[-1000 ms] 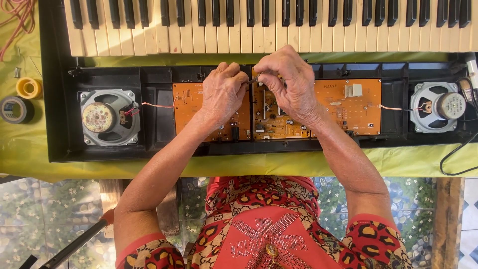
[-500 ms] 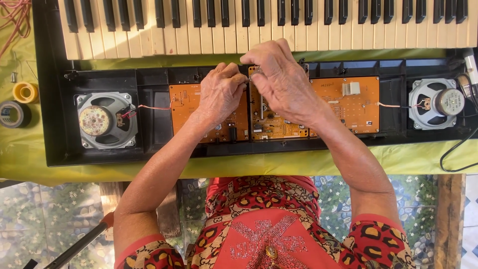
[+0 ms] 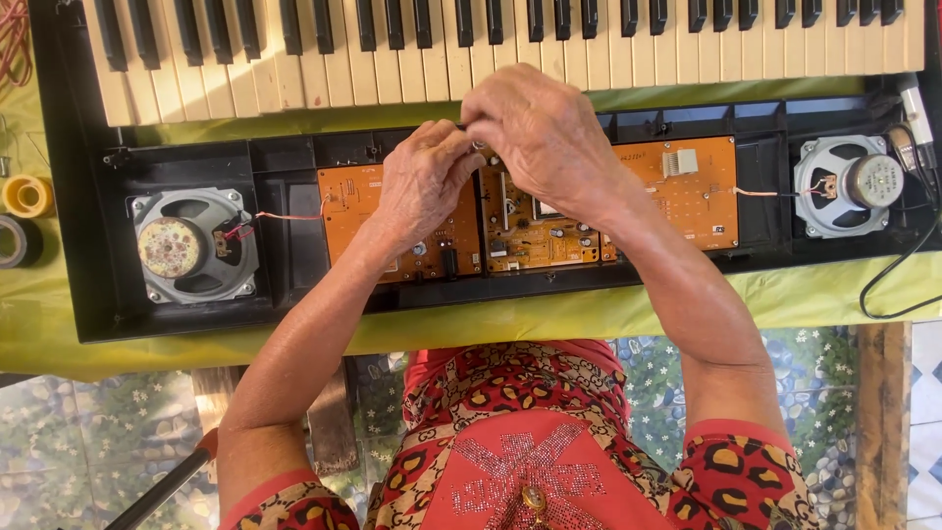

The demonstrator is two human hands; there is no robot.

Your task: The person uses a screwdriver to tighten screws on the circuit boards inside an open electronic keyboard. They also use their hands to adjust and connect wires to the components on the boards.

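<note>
Orange circuit boards [image 3: 687,191]: lying flat inside the opened black keyboard case [image 3: 294,186], midway between its two speakers and just below the row of keys [image 3: 589,44]; you are working over their upper middle edge. Left hand [image 3: 424,182]: you are resting it on the left board, fingers curled and pinched toward the right hand; whether anything sits between the fingertips cannot be told. Right hand [image 3: 540,132]: you are holding it over the centre board, fingers bunched and meeting the left hand's fingertips, so both hands are touching at one spot; what they are gripping there is hidden. Left speaker [image 3: 191,245]: sitting in the left bay of the case, red wire running toward the left board. Right speaker [image 3: 846,186]: sitting in the right bay, thin wire leading to the right board. Black cable [image 3: 898,270]: looping off the right end of the case. Yellow-green cloth [image 3: 589,314]: lying under the case. Yellow tape roll [image 3: 26,194] and grey tape roll [image 3: 12,240]: resting on the cloth at the far left, just beside each other.
</note>
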